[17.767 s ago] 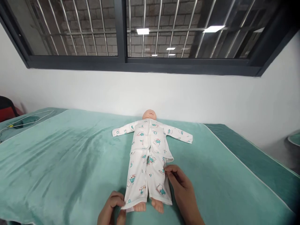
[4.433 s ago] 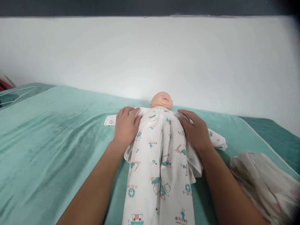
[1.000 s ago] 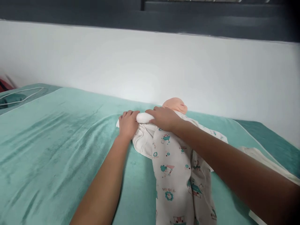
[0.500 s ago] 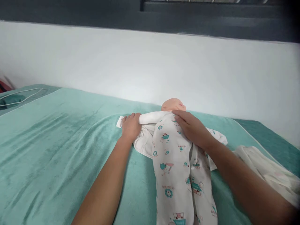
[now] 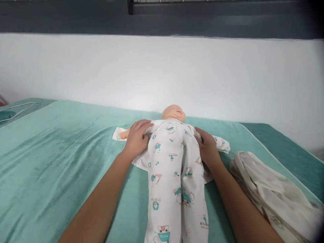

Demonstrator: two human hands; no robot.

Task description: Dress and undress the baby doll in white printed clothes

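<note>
A baby doll (image 5: pixel 173 112) lies on the bed, its head by the wall. White baby trousers (image 5: pixel 164 182) with a teal and pink print cover its front, the two legs stretching toward me. A white garment with printed cuffs (image 5: pixel 117 134) is spread beneath it, and one small doll hand (image 5: pixel 124 135) shows at the left. My left hand (image 5: pixel 138 138) curves over the doll's arm, fingers close together. On the other side my right hand (image 5: pixel 207 145) is wrapped against the trousers' upper edge. What lies under both palms is hidden.
A crumpled white cloth (image 5: pixel 273 195) lies at the right, close to my right forearm. The teal bed cover (image 5: pixel 63 162) runs back to a white wall (image 5: pixel 101 71). A thin white cord (image 5: pixel 20 108) lies at the far left.
My right hand has slid from the top of the trousers down to their right side. My left hand has moved in from the sleeve end toward the doll's shoulder, uncovering the doll's hand.
</note>
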